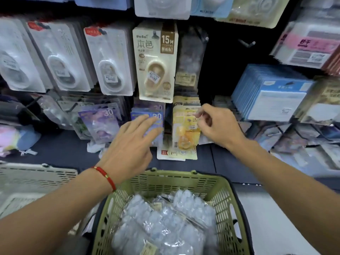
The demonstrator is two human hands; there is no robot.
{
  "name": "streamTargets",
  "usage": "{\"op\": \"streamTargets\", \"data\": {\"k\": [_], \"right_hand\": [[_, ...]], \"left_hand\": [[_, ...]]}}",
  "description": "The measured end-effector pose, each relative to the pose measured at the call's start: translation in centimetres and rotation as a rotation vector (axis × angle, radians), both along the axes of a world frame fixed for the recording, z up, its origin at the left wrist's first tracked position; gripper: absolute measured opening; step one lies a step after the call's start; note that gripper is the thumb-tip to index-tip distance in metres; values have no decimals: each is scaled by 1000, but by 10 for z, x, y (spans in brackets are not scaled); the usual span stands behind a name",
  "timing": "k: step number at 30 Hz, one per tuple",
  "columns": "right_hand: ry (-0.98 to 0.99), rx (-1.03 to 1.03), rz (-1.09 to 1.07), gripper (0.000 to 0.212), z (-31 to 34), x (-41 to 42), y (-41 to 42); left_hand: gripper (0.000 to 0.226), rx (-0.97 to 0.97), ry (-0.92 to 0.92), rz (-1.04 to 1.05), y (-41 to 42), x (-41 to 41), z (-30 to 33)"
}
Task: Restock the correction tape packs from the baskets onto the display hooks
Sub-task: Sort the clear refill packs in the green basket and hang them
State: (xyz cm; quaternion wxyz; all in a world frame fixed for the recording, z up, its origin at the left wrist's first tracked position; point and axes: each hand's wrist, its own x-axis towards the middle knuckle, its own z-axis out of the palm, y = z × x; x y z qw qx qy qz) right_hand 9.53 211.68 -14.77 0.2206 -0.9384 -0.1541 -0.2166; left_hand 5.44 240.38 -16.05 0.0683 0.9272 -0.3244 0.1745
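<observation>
A green basket [228,196] in front of me holds several clear-wrapped correction tape packs [165,221]. My left hand [130,144] reaches forward with straight, spread fingers; its fingertips lie over the blue "30" packs [156,116] hanging on a low hook. My right hand [217,126] is beside the yellow correction tape packs [185,131] on the neighbouring hook, its fingers curled at the top right corner of the front pack, apparently pinching it. A cream "15M" pack [156,59] hangs above.
A beige basket [36,179] stands at the left. White packs [108,59] fill the upper left hooks, blue packs [272,92] the right. Two bare hooks [248,44] stick out at upper right. A loose white pack [174,153] lies on the dark shelf.
</observation>
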Motion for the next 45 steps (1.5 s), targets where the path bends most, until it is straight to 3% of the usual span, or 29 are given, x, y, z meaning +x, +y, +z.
{"op": "streamTargets", "data": {"k": [2,6,9,12,16,20,23,26,29,31,35,38,40,42,45], "right_hand": [[218,-126,120,23,-30,-26,2],[810,-430,135,24,-121,-61,8],[1088,-570,8,50,-198,-91,12],[992,-547,-144,74,-248,-122,18],[903,-484,-159,79,-262,-129,15],[927,-350,-48,53,-242,-122,1],[905,-20,-113,30,-212,-117,-11],[930,491,-181,11,-185,-112,-10],[1096,797,-14,20,-171,-111,3],[1163,933,98,32,-165,-113,15],[1060,888,-75,37,-164,-111,29],[966,805,-181,23,-166,-107,34],[896,860,-191,16,-163,-104,40],[944,944,-98,20,-160,-104,51],[956,735,3,34,-165,-112,79]], "left_hand": [[64,75,86,-29,6,-23,-32],[61,202,477,22,11,-67,-107],[64,245,748,116,6,-94,-162],[67,144,964,242,0,-118,-199],[66,38,1015,338,-7,-131,-214],[58,-38,1003,391,-12,-125,-209],[50,-168,932,445,-20,-122,-200],[41,-532,954,485,-37,-117,-184],[31,-1110,1278,549,-55,-113,-165],[32,-1393,1428,579,-57,-111,-158],[24,-1601,1318,675,-34,-101,-156],[25,-1585,1241,736,-21,-95,-159],[25,-1501,1171,808,-18,-93,-162],[20,-1550,1252,822,-19,-95,-160],[23,-1690,1448,683,-24,-97,-156]]}}
